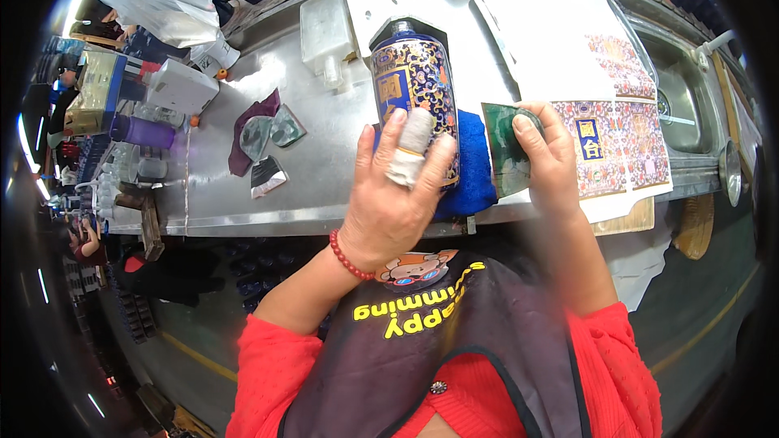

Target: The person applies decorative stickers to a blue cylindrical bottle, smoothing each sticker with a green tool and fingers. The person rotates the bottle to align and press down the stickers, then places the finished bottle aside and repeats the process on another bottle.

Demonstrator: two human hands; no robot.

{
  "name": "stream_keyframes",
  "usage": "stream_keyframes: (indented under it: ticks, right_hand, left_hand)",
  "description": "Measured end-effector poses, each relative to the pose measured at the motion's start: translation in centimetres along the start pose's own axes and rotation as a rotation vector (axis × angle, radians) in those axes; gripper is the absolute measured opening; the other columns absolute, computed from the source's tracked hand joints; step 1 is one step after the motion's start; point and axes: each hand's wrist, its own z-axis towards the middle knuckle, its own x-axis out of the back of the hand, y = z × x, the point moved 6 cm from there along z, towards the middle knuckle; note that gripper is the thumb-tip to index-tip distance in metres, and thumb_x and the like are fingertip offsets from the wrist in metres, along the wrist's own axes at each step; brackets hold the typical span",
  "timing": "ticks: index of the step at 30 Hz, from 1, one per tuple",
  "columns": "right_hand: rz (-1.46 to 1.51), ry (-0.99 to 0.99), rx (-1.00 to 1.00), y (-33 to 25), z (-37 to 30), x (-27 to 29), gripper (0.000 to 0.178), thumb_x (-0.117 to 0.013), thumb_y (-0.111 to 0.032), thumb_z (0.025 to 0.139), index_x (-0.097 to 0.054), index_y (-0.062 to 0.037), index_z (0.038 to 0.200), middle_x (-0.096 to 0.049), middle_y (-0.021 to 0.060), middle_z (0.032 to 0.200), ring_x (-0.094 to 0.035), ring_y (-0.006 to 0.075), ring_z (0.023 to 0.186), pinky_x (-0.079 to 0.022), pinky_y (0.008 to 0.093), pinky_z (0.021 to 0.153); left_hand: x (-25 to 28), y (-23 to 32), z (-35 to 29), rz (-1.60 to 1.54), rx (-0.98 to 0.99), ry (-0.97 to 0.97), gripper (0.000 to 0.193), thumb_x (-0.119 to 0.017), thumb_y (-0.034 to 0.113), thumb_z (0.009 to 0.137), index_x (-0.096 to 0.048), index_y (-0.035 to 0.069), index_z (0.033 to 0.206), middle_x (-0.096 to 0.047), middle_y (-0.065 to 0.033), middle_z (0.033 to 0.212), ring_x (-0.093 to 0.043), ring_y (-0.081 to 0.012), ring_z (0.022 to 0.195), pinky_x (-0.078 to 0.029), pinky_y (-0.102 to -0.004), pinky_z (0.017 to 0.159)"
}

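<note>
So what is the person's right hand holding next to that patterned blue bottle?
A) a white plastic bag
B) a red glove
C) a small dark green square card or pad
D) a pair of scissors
C: the right hand pinches a small dark green square piece by its edge, just right of the decorated blue bottle, on which the left hand rests.
</note>
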Motion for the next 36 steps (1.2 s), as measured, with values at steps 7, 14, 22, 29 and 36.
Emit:
stream_keyframes:
  ticks: [7,14,22,29,36]
  right_hand:
    - [0.239,-0.014,-0.048,0.3,-0.5,-1.0,0.016,-0.061,-0.012,0.103,-0.061,-0.0025,0.116,-0.065,-0.0005,0.1,-0.057,0.0043,0.09,-0.048,0.0212,0.08]
    - [0.058,-0.151,-0.088,1.0,-1.2,-3.9,0.018,-0.058,-0.014,0.104,-0.059,-0.0022,0.117,-0.065,0.0009,0.103,-0.058,0.0046,0.093,-0.048,0.0209,0.085]
    - [0.035,-0.104,-0.072,1.5,-1.2,-3.7,0.019,-0.06,-0.018,0.104,-0.062,-0.0026,0.114,-0.063,-0.0029,0.093,-0.052,0.0028,0.085,-0.045,0.0203,0.075]
    - [0.058,-0.101,-0.064,1.8,-1.2,-3.5,0.018,-0.06,-0.017,0.104,-0.061,-0.0028,0.113,-0.062,-0.0029,0.095,-0.052,0.0031,0.086,-0.045,0.0202,0.075]
    - [0.168,0.005,-0.097,0.9,-0.2,-1.9,0.017,-0.059,-0.013,0.103,-0.06,-0.0024,0.116,-0.064,-0.0017,0.099,-0.054,0.0032,0.088,-0.045,0.02,0.078]
  left_hand:
    - [-1.2,-2.2,-1.4,-0.338,0.082,0.202,0.084,-0.082,0.007,0.076,-0.045,0.003,0.151,-0.059,-0.0238,0.137,-0.053,-0.0452,0.132,-0.029,-0.0618,0.116]
    - [-1.1,-1.6,-1.7,-0.132,0.013,0.097,0.074,-0.074,0.001,0.079,-0.051,0.009,0.149,-0.059,-0.0201,0.141,-0.051,-0.0417,0.136,-0.028,-0.0608,0.116]
    - [-0.7,-0.7,-1.2,0.003,-0.054,0.017,0.053,-0.059,0.008,0.092,-0.056,0.014,0.144,-0.055,-0.014,0.149,-0.044,-0.0339,0.143,-0.02,-0.0524,0.122]
    - [-0.2,0.6,-0.5,0.026,-0.183,-0.062,0.046,-0.055,0.008,0.094,-0.064,0.017,0.138,-0.063,-0.0072,0.139,-0.049,-0.0264,0.141,-0.017,-0.0465,0.126]
    - [0.5,1.3,-0.4,-0.175,-0.428,-0.036,0.029,-0.06,0.014,0.092,-0.072,0.018,0.118,-0.071,-0.0021,0.124,-0.062,-0.0211,0.129,-0.028,-0.0478,0.123]
